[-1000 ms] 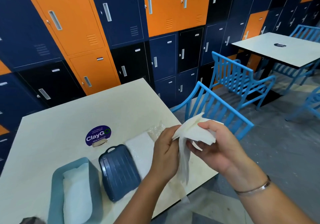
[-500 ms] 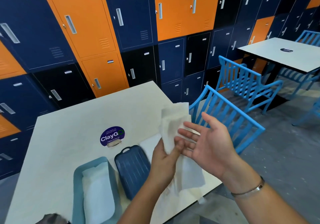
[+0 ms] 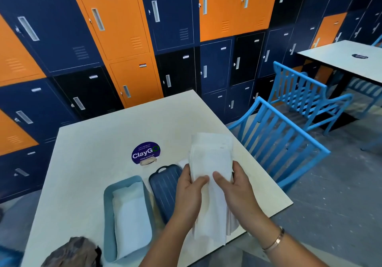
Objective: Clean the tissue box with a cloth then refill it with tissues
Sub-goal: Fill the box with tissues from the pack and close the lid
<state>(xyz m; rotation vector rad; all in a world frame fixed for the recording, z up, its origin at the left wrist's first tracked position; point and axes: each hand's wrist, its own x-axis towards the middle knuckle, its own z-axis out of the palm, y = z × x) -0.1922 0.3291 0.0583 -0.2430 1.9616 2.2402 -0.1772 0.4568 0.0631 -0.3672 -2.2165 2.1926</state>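
Your left hand (image 3: 189, 186) and right hand (image 3: 235, 186) both hold the tissues (image 3: 210, 163), and the open tissue box (image 3: 107, 211) lies on the table to their left, nearer your left hand, pointing the same way.

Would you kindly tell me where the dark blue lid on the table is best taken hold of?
Probably by the small loop handle at its far end, coming from above. The dark blue lid lies flat on the table with the tissue box close on its left and the left hand, holding the tissues, over its right edge, so the sides are crowded.
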